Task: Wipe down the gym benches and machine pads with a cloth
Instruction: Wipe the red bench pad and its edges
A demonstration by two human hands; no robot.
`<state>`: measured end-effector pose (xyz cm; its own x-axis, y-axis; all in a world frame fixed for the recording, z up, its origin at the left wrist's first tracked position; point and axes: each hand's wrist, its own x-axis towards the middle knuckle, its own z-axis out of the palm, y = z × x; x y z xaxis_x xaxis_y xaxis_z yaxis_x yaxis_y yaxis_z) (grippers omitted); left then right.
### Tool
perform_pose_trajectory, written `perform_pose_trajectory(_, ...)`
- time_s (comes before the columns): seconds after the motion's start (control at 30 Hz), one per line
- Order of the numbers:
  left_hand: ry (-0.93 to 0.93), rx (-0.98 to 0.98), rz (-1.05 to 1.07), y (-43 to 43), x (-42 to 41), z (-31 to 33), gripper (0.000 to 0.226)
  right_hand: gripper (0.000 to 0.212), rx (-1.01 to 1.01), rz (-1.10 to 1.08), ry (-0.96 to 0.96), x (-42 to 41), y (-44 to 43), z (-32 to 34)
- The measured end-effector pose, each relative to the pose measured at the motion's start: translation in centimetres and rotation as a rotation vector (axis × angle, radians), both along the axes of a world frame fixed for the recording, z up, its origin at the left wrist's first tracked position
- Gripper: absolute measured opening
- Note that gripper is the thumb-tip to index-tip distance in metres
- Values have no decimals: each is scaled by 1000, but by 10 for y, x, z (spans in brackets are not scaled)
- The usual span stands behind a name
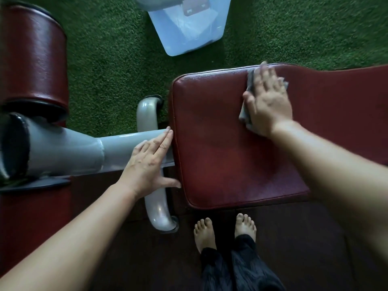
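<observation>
The person stands barefoot at the near edge of the dark red bench pad (pixel 220 148), leaning over it. Their right hand (pixel 267 101) lies flat, fingers straight and a little spread, pressing a grey cloth (pixel 244 115) onto the pad close to its far edge; bits of the cloth stick out past the fingertips and the thumb side. The left hand (pixel 147 164) is flat too, fingers straight and held together, resting on the grey metal frame tube (pixel 73 150) with its fingertips and thumb touching the pad's left edge. It holds nothing. Off past the left edge there is a red roller pad (pixel 31 57) mounted on the same frame. Beyond the far edge, on the green turf (pixel 109 70), sits a pale blue plastic bin (pixel 189 32), well apart from the bench. The feet (pixel 204 234) are on dark flooring, under dark trouser legs
</observation>
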<state>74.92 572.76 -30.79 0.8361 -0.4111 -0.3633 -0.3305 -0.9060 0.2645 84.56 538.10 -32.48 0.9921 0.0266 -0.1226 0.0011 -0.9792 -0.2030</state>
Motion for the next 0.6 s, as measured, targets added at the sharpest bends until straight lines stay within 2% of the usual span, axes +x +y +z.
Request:
perform_pose_trajectory(0.07, -5, 13, -1, 0, 0, 0, 146, 80, 42, -157, 1, 26, 27, 3)
perform_pose_trajectory(0.1, -5, 14, -1, 0, 0, 0, 146, 79, 41, -165, -3, 27, 47, 2)
perform_pose_trajectory(0.17, -3, 14, -1, 1, 0, 1, 146, 77, 62, -40, -29, 11, 93, 1)
perform_pose_trajectory(0.27, -3, 11, 10, 0, 0, 2, 147, 72, 143, 257, -11, -21, 144, 5)
perform_pose_trajectory(0.37, -6, 16, 14, 0, 0, 1, 147, 72, 76, 428, -18, -17, 130, 8)
perform_pose_trajectory(0.43, 0, 15, 13, 0, 0, 2, 146, 72, 8, 351, -2, -11, 83, 1)
perform_pose_trajectory(0.53, 15, 9, 20, -1, 0, 3, 147, 77, -32, 16, 8, -27, -3, -4)
perform_pose_trajectory(0.6, 17, 18, 19, -1, 0, 3, 147, 82, -26, -137, 58, -44, -6, -3)
